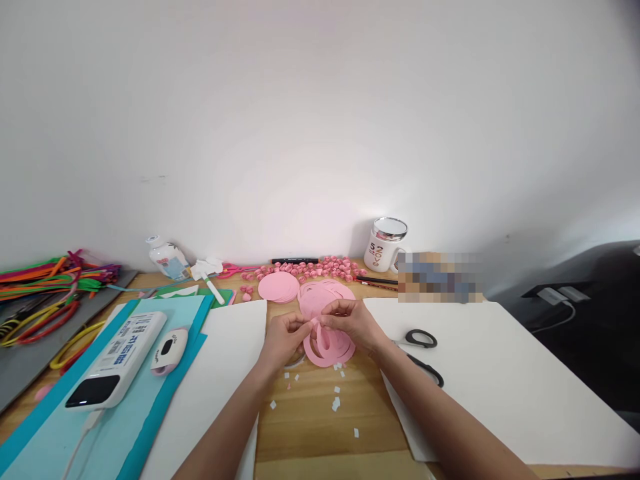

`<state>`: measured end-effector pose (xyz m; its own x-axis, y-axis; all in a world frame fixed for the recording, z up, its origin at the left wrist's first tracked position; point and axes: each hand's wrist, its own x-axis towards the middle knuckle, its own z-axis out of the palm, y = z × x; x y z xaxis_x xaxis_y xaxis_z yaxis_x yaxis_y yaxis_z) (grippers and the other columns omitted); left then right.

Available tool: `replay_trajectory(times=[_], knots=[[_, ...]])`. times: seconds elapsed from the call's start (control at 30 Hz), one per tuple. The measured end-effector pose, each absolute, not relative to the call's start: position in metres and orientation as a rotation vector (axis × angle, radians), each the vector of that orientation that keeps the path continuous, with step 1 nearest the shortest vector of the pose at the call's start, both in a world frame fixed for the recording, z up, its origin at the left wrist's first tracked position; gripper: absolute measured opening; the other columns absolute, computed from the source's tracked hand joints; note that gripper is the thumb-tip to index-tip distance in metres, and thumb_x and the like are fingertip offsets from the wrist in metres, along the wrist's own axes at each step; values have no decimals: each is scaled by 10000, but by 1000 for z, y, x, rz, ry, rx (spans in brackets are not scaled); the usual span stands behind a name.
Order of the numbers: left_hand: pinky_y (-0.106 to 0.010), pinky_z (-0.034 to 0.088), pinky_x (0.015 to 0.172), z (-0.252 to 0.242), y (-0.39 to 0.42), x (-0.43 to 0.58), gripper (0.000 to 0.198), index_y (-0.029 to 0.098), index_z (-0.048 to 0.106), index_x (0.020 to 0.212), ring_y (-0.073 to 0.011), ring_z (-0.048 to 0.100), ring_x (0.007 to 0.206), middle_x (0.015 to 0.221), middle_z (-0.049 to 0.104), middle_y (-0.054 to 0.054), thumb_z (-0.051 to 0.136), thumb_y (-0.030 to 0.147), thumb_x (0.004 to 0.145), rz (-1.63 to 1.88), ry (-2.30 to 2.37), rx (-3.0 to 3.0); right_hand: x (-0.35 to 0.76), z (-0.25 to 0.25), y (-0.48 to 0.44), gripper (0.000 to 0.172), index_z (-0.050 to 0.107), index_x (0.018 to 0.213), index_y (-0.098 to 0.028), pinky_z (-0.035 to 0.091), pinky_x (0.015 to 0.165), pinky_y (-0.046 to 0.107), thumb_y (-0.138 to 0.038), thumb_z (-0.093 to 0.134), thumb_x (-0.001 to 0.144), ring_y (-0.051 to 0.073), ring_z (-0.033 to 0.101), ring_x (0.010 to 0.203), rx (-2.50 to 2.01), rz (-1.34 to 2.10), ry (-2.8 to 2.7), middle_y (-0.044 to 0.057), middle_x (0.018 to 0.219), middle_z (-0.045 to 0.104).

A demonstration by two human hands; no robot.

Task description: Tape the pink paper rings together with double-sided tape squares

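Head cam: left hand (284,341) and right hand (357,325) both pinching a pink paper strip (325,338)

So both hands are close together near the middle of the wooden desk (310,433); thumb and fingers of each one are pressed together on the pink paper strip, which curls down in a loop between them; it's right above a pile of pink cut-out rings (345,353), so where one ends and the next begins is kinda hard to tell.

Just beyond the hands there's a pink disc stack (279,287) to the left, with a bunch of little pink paper curls (327,268) behind it; a black marker (295,261) lies by the curls, and a white mug (383,247) stands upright to their right; black-handled scissors (425,340) lie partly behind the right forearm, on a big white sheet (490,380); small white scraps (336,403) are scattered on the wood between the forearms.

Over on the left, a white power bank (120,357) with a cable plugged in sits on a light blue folder (135,407); just beside it is a small white gadget (171,350); colourful pipe cleaners (50,279) are heaped at the far left.
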<state>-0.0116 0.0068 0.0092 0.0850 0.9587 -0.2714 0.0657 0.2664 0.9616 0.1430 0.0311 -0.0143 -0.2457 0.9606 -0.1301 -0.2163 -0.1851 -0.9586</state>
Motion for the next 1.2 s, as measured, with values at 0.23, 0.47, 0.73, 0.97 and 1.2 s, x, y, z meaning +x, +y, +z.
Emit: replay_trajectory(times=[0.23, 0.47, 0.73, 0.97, 1.2], knots=[[-166, 298, 351, -2, 11, -16, 282, 117, 607, 703, -58, 421, 337, 465, 572, 14, 641, 383, 614, 921, 1323, 1138, 142, -23, 34, 334, 680, 723, -149, 473, 651, 274, -342, 768, 464, 127, 592, 596, -993, 1652, -1079, 26, 679, 676], [-184, 368, 430, -6, 13, -16, 262, 111, 609, 690, -104, 529, 469, 574, 630, -28, 697, 315, 552, 944, 1294, 1150, 143, -19, 32, 327, 658, 704, -149, 482, 625, 274, -310, 780, 448, 130, 591, 584, -1018, 1607, -997, 23, 665, 668], [-190, 344, 412, -7, 14, -16, 269, 104, 616, 673, -83, 491, 414, 570, 611, -15, 686, 341, 567, 920, 1277, 1149, 143, -19, 33, 278, 649, 614, -139, 462, 589, 254, -290, 790, 429, 99, 544, 534, -1035, 1533, -1040, 2, 607, 639], [-183, 316, 379, -5, 13, -17, 256, 111, 612, 666, -62, 438, 356, 529, 588, 5, 650, 359, 612, 919, 1299, 1185, 143, -21, 33, 326, 686, 747, -153, 472, 664, 292, -338, 758, 489, 144, 595, 617, -1024, 1584, -1065, 35, 692, 678], [-185, 319, 390, -8, 14, -17, 277, 112, 610, 664, -72, 472, 379, 569, 613, -13, 679, 365, 577, 903, 1268, 1176, 143, -18, 32, 321, 664, 708, -155, 474, 617, 273, -327, 773, 460, 129, 582, 580, -1023, 1578, -1065, 22, 665, 668]])
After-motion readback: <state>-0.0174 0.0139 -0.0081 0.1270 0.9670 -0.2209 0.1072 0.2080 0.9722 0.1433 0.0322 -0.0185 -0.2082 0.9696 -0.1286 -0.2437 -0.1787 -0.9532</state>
